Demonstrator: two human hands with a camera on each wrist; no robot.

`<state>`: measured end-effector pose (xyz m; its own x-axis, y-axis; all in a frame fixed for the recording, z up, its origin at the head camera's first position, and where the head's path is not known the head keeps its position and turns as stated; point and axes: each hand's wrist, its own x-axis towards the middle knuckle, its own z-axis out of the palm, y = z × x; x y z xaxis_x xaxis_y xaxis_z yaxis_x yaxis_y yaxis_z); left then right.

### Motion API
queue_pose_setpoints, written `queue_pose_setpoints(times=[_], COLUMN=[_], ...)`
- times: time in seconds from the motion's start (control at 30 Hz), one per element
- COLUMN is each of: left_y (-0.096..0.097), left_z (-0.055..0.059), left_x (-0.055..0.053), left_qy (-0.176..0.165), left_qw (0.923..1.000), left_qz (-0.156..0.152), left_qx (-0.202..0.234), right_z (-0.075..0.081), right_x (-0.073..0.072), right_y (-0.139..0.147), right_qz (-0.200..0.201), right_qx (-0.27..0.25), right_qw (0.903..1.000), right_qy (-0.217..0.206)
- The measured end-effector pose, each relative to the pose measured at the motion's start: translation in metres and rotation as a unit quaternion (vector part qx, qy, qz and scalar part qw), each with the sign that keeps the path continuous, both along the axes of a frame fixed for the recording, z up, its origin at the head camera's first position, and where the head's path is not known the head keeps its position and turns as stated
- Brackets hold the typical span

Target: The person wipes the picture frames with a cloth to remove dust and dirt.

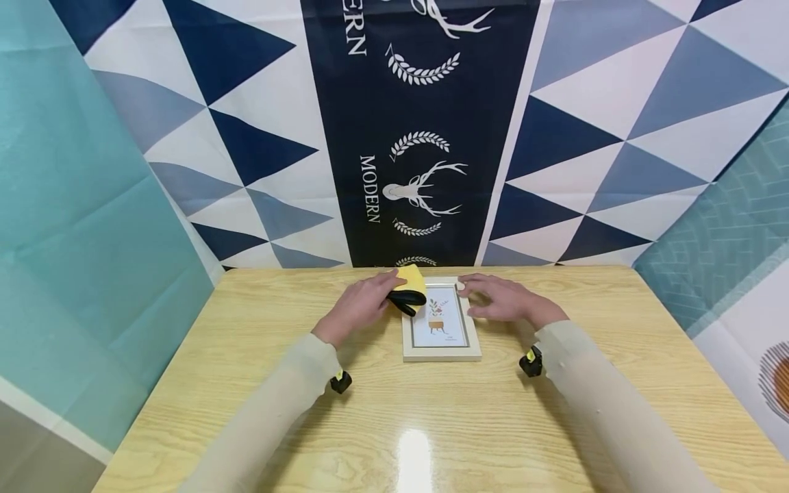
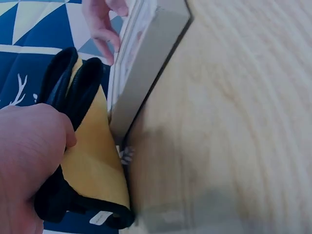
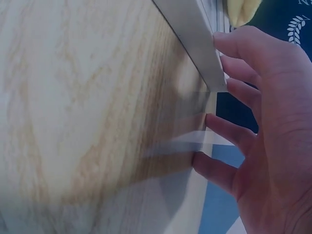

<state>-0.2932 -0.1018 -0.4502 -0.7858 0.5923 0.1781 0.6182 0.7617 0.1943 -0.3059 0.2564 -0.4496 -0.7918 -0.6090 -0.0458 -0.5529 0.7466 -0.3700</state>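
Observation:
A yellow cloth (image 1: 411,281) with black edging is bunched in my left hand (image 1: 365,301), which grips it by its folds. It overlaps the upper left of a cream picture frame (image 1: 440,355) lying face up on the table. Behind the pane shows a print (image 1: 436,318) of a potted plant. In the left wrist view the folded cloth (image 2: 92,151) hangs beside the frame's side wall (image 2: 151,58). My right hand (image 1: 502,299) is at the frame's upper right, its fingertips along the outer edge. In the right wrist view two lower fingers (image 3: 217,170) spread past the frame's corner.
The wooden table (image 1: 259,383) ends at a patterned cloth backdrop (image 1: 419,137) just behind the frame. Teal sheeting (image 1: 80,226) hangs at the left side. A black wrist camera (image 1: 341,381) sits below the left wrist, another (image 1: 531,361) below the right.

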Motion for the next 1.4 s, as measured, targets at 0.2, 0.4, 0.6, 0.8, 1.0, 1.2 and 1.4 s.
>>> queue_pose_setpoints(times=[0.2,0.4,0.6,0.8,1.0,1.2,1.4], left_y=[-0.007,-0.005,0.000,-0.006,-0.011,-0.008,-0.001], left_z=[-0.059,-0.050,-0.018,-0.047,-0.056,-0.034,-0.006], left_x=[-0.035,-0.020,0.006,-0.011,-0.012,0.009,0.040], left_qy=[0.003,-0.013,-0.017,-0.010,-0.011,0.000,-0.016], left_qw=[0.9996,0.9994,0.9991,0.9992,0.9989,0.9979,0.9971], left_qz=[-0.027,-0.026,-0.024,-0.031,-0.044,-0.054,-0.039], left_qx=[-0.006,-0.017,-0.032,-0.022,-0.012,-0.037,-0.064], right_z=[0.002,0.004,0.005,0.005,0.005,0.002,0.001], right_x=[-0.002,-0.003,-0.003,-0.004,-0.003,-0.006,-0.006], right_y=[0.003,0.004,0.005,0.005,0.005,0.006,0.006], right_qz=[0.001,0.001,0.005,0.004,-0.001,0.001,0.002], right_qx=[-0.005,-0.019,-0.020,-0.024,-0.033,-0.039,-0.033], right_qw=[0.9997,0.9988,0.9981,0.9974,0.9967,0.9966,0.9968], right_qy=[-0.023,-0.044,-0.059,-0.067,-0.074,-0.073,-0.073])
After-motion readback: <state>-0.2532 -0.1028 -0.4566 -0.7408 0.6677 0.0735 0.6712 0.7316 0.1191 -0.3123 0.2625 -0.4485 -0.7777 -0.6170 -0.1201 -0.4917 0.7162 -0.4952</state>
